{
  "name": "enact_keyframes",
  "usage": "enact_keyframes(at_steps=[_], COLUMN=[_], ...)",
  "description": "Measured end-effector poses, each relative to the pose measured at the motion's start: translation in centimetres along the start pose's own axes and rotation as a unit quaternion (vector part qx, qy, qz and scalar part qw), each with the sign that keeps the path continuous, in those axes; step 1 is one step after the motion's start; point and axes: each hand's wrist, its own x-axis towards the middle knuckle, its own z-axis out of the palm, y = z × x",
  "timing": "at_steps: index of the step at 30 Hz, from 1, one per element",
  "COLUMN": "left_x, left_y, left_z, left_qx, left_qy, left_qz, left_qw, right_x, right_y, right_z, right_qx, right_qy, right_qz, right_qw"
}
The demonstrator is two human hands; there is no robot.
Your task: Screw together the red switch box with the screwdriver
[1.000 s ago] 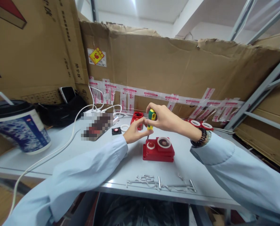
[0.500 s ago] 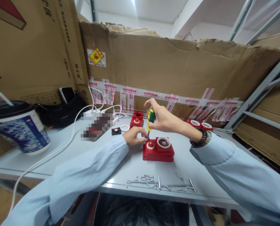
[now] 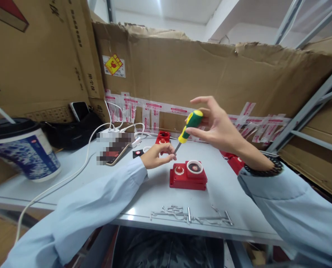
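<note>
My right hand [image 3: 217,128] grips a screwdriver [image 3: 193,121] by its green and yellow handle, the shaft slanting down to the left. At the shaft's tip, the thumb and forefinger of my left hand [image 3: 157,155] are pinched together; whether they hold the tip or a small screw there is too small to tell. Just below and to the right sits a red box [image 3: 188,181] with a red knob [image 3: 179,169] and a white ring [image 3: 195,167] around a dark disc on top. The screwdriver tip is above the box's back left corner, apart from it.
Several loose screws and metal pins [image 3: 177,211] lie along the table's front edge. Behind are another red box [image 3: 163,137], a black square piece [image 3: 138,153] and a phone [image 3: 118,152]. A large cup [image 3: 26,156] stands left; more red parts [image 3: 234,162] lie right. Cardboard [image 3: 168,67] walls the back.
The screwdriver has come up off the red box and tilted, its handle moving up and right with my right hand. My left fingers have lifted slightly away from the box's corner, staying at the tip.
</note>
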Motion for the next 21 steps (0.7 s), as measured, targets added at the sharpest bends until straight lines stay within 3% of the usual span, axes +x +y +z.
enact_keyframes(at_steps=[2,8,14,18,21], left_x=[-0.6,-2.7,-3.7,-3.7,-3.3], left_y=[1.2,2.9,2.8,2.8,2.7], left_z=[-0.2,1.9,4.0,3.9,3.2], left_qx=[-0.018,-0.058,0.028,0.025,0.014], left_qy=[-0.031,-0.246,-0.287,-0.307,-0.287], left_qz=[-0.01,-0.025,-0.039,-0.025,0.0], left_qw=[0.999,0.967,0.957,0.951,0.958], right_x=[-1.0,-4.2,-6.8,-7.4,-7.6], right_y=[0.0,2.4,4.9,6.1,7.2], right_z=[-0.8,-1.9,-0.1,0.6,0.5], right_qx=[0.031,0.04,0.006,-0.03,-0.076], right_qy=[0.052,0.246,0.254,0.224,0.186], right_qz=[0.009,0.027,0.052,0.044,0.073], right_qw=[0.998,0.968,0.966,0.973,0.977])
